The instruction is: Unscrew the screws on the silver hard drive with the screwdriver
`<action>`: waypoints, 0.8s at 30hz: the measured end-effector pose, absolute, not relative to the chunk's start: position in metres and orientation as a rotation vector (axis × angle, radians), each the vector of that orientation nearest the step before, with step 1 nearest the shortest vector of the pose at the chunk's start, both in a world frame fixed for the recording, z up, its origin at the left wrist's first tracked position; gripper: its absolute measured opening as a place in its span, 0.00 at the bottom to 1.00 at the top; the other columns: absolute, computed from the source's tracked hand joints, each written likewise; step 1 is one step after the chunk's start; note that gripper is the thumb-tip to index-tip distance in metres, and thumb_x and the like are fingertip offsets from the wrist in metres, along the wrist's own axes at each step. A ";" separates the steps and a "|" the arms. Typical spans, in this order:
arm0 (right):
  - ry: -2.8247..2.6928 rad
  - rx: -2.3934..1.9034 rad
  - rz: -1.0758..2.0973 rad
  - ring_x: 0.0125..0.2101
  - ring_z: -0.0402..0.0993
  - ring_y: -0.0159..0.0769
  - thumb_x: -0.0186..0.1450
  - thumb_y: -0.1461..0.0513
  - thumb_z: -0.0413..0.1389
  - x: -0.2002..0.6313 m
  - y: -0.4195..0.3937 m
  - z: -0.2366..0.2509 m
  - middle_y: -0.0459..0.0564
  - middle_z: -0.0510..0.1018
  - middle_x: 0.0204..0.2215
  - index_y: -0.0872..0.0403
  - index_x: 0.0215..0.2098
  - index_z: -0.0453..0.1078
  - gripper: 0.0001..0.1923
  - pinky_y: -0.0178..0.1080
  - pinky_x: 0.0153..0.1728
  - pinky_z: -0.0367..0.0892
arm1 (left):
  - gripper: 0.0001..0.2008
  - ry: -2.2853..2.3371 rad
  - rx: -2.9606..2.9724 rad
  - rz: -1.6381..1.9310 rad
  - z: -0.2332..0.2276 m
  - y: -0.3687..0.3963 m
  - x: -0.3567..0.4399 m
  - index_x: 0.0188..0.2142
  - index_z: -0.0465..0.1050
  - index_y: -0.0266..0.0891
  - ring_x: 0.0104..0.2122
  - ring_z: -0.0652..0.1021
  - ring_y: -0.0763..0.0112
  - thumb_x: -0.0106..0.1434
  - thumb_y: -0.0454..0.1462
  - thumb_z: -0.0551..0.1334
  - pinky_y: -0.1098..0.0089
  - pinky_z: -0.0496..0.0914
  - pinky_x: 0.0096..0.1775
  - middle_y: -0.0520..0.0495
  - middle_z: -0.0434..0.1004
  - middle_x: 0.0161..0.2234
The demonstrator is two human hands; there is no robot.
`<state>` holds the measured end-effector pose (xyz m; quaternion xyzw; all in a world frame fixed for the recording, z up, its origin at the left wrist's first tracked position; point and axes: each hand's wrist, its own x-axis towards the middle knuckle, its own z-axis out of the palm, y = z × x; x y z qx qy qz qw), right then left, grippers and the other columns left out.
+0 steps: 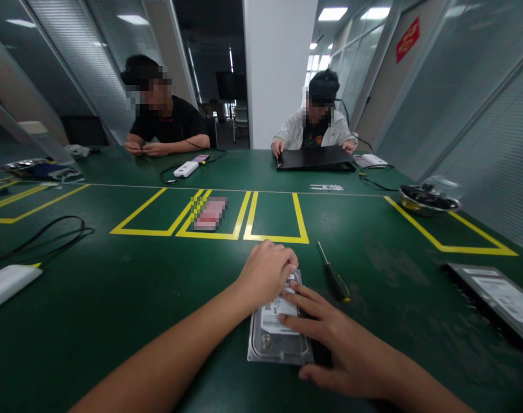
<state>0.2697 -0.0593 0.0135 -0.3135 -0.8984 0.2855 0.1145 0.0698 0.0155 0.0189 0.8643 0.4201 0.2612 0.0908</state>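
Head view: a hard disk drive is seen lying flat on the green counter, label side up, with its long axis running from 6 o'clock toward 12 o'clock, slightly tilted, straight out from the person. The left hand is laid over the drive's far end at 12 o'clock, curled into a loose fist with the fingers bent down onto the top edge; whether anything small is pinched under them cannot be told. The right hand is spread along the drive's 3 o'clock side, its fingers extended wide and flat, the tips resting on the label, the thumb lying near the drive's near right corner. Both hands are thus touching the drive, the left from the far end and the right from the side. A screwdriver with a dark handle is lying just beside the drive at about 2 o'clock, nearer to the right hand, untouched, its shaft pointing away toward 11 o'clock. Another flat device is lying well apart at 3 o'clock.
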 end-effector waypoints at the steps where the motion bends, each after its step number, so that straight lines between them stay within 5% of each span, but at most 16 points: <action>1: -2.639 -0.924 0.845 0.68 0.41 0.56 0.58 0.56 0.64 0.270 -0.059 0.014 0.55 0.51 0.68 0.48 0.65 0.61 0.37 0.60 0.63 0.51 | 0.06 1.236 2.577 0.740 0.018 0.019 0.073 0.32 0.74 0.40 0.36 0.73 0.62 0.65 0.31 0.59 0.62 0.64 0.40 0.50 0.79 0.34; 24: -2.664 -0.911 0.811 0.68 0.41 0.55 0.60 0.55 0.62 0.269 -0.061 0.015 0.53 0.52 0.68 0.47 0.65 0.59 0.37 0.59 0.63 0.53 | 0.09 1.357 2.785 0.414 0.031 0.025 0.095 0.24 0.77 0.41 0.37 0.73 0.54 0.61 0.33 0.64 0.59 0.61 0.39 0.46 0.79 0.28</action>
